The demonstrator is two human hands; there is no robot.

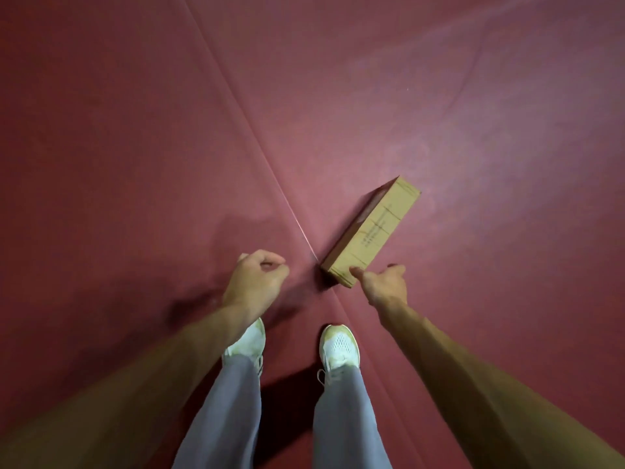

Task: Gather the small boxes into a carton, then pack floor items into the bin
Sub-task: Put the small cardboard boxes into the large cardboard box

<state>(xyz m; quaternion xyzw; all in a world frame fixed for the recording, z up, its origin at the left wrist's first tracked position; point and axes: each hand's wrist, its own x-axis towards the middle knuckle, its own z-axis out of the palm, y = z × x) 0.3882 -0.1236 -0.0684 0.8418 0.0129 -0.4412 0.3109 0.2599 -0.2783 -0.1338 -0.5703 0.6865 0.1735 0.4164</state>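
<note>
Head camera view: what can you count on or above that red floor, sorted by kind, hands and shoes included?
Cardboard box: 1
Hands: 2, the left hand and the right hand
White shoes: 2, the left shoe and the right shoe
Total: 5

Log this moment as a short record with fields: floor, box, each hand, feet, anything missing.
floor: dark red floor, a diagonal seam running across it
box: long cardboard box lying on the floor just right of the seam, print on its top face
right hand: right hand at the box's near end, thumb over its corner; grip cannot be told
left hand: left hand, fingers curled, holding nothing, apart from the box
feet: white shoes and grey trousers, standing short of the box
carton, bin: not in view
</note>
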